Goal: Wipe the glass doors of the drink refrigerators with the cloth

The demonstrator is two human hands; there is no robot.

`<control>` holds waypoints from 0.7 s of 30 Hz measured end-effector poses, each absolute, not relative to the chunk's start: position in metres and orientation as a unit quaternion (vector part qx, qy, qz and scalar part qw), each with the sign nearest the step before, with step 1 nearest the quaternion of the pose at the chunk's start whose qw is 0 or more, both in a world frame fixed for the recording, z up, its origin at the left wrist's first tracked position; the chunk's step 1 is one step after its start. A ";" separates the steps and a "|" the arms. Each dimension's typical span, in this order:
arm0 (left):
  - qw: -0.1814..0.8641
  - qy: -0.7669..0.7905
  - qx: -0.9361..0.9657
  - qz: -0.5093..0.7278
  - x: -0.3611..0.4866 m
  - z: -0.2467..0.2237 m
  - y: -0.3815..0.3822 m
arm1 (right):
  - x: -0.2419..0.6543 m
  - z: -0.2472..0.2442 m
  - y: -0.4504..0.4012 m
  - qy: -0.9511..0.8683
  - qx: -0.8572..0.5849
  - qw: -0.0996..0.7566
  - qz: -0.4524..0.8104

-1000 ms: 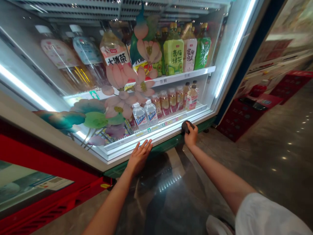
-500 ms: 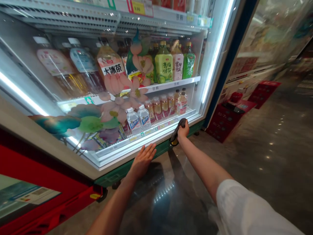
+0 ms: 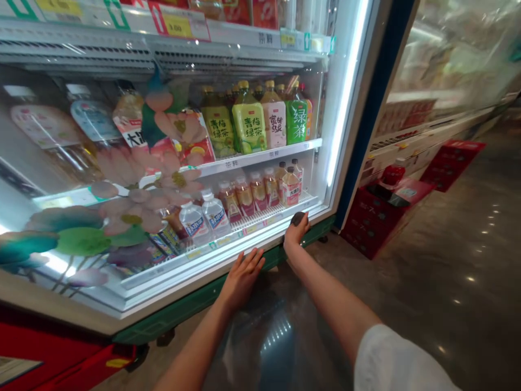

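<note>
Head cam: L hand (image 3: 242, 279) open, fingers spread, flat against white bottom rail (image 3: 179, 282) of glass fridge door. R hand (image 3: 296, 234) curled around dark door handle (image 3: 298, 219), prob. gripping, palm partly hidden. Drink bottles (image 3: 249, 127) on shelves behind glass.

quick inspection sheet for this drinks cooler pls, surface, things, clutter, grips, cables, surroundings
surface: white-framed glass cooler door bearing a pink lotus decal
job's things: dark rounded door handle
clutter: red cardboard drink cases on the floor
grips: right hand closed on the handle; left hand open, fingers spread against the door's lower frame
cables: nothing seen
surroundings: clear plastic water bottles with blue labels behind the glass; polished grey stone floor
</note>
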State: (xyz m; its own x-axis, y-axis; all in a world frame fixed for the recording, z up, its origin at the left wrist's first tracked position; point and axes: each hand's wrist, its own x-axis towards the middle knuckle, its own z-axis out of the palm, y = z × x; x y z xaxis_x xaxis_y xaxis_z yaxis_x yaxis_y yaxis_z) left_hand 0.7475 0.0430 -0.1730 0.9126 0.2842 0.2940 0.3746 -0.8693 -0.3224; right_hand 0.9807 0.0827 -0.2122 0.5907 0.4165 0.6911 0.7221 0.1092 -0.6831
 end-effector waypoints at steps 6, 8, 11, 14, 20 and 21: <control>0.205 -0.202 -0.952 -0.100 0.788 -0.180 0.057 | 0.958 -0.234 0.095 -0.288 -0.672 0.680 -0.046; 0.210 -0.195 -0.953 -0.096 0.799 -0.183 0.061 | 0.991 -0.230 0.101 -0.219 -0.663 0.716 -0.007; 0.206 -0.172 -0.959 -0.091 0.818 -0.185 0.068 | 1.039 -0.228 0.105 -0.156 -0.674 0.722 0.019; 0.200 -0.155 -0.963 -0.095 0.839 -0.185 0.077 | 1.042 -0.234 0.099 -0.162 -0.686 0.708 0.032; 0.193 -0.124 -0.970 -0.085 0.870 -0.176 0.086 | 1.071 -0.238 0.100 -0.215 -0.689 0.691 -0.035; 0.194 -0.124 -0.969 -0.084 0.871 -0.175 0.087 | 1.088 -0.238 0.104 -0.187 -0.700 0.685 -0.077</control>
State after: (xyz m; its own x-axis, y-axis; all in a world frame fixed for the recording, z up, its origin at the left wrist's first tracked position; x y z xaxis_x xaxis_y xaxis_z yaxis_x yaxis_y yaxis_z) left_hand 0.8713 0.0868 -0.1754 0.9552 0.2075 0.2110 0.2728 -0.8938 -0.3560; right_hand 1.0884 0.1037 -0.2382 0.9183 0.1553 0.3642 0.3675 0.0074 -0.9300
